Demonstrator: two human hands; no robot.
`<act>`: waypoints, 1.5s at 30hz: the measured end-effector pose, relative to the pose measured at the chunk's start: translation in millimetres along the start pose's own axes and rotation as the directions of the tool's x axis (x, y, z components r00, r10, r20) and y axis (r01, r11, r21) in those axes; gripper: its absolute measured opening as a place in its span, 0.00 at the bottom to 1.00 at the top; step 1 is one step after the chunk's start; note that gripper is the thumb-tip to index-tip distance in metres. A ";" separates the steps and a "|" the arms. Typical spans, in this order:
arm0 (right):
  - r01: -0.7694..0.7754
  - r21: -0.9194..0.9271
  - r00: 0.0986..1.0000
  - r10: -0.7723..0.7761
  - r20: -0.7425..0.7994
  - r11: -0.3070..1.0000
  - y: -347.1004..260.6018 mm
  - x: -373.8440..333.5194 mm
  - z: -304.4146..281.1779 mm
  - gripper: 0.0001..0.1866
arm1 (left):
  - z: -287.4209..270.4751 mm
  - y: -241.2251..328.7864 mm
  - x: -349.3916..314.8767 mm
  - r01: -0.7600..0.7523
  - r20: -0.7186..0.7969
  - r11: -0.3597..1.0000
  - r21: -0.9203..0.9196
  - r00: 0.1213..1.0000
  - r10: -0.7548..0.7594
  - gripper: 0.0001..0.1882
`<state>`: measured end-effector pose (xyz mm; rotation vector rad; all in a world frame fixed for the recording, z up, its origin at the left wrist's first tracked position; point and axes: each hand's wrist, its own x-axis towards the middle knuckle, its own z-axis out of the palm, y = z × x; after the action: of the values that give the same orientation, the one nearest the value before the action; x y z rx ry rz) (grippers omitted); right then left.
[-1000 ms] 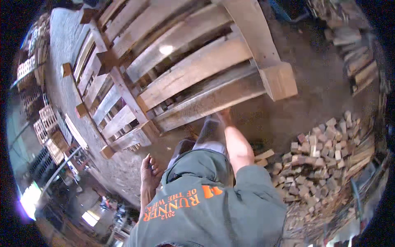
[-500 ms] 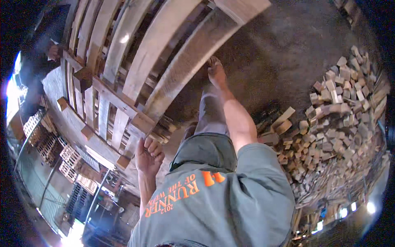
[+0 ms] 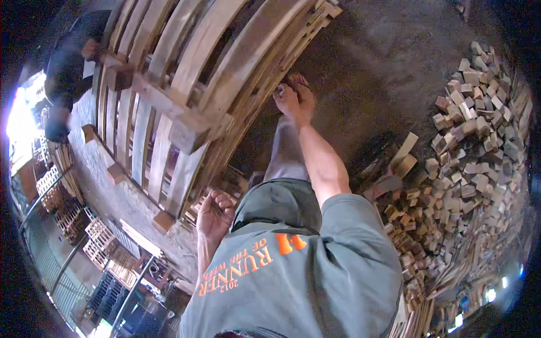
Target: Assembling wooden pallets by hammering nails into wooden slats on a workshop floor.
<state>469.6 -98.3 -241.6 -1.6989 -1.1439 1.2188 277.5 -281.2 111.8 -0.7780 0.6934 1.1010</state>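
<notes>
A wooden pallet (image 3: 243,50) with long slats fills the upper left, its near corner block (image 3: 190,134) smeared by motion. My left hand (image 3: 216,217) is curled into a loose fist below that block, apart from it, with nothing visible inside. Ahead of me, my right hand (image 3: 287,101) is closed beside the pallet's right edge, and nothing shows in its fingers; a gap seems to part it from the wood. Past that hand a foot (image 3: 306,93) shows. At the pallet's far left end, a co-worker's hand (image 3: 90,49) is at the wood.
A large heap of cut wood blocks (image 3: 468,124) lies on the right, with loose offcuts (image 3: 404,163) near my right side. Blocks (image 3: 163,221) line a board edge on the left. Stacked pallets (image 3: 100,248) and a metal rail (image 3: 132,293) stand at lower left.
The pallet's near beam and corner block have shifted up and away from my left hand. My right hand has drawn slightly left and nearer. The co-worker shows more at far left.
</notes>
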 end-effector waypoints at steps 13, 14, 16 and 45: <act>0.154 -0.375 0.955 -0.041 0.293 0.914 -14.4 -23.1 16.7 0.24 | -97.7 9.5 -4.1 -0.041 -0.096 0.978 0.205 0.993 0.062 0.13; 0.165 -0.374 0.953 -0.051 0.297 0.913 -7.9 -18.2 21.2 0.24 | -104.7 11.1 -1.6 -0.058 -0.077 0.969 0.241 0.994 0.078 0.13; 0.498 -0.652 0.866 -0.370 0.338 0.571 5.8 -9.8 28.1 0.24 | -97.1 7.3 0.0 -0.077 -0.114 0.967 0.242 0.988 0.107 0.12; 0.571 -0.341 0.578 -0.070 0.813 0.747 42.1 53.5 -50.5 0.35 | -11.7 -34.2 43.6 -0.217 -0.552 0.896 0.387 0.724 0.414 0.23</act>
<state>536.2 -65.0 -282.2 -1.1840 -2.4774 1.4594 321.9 -277.6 76.9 -0.7767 1.5832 1.0014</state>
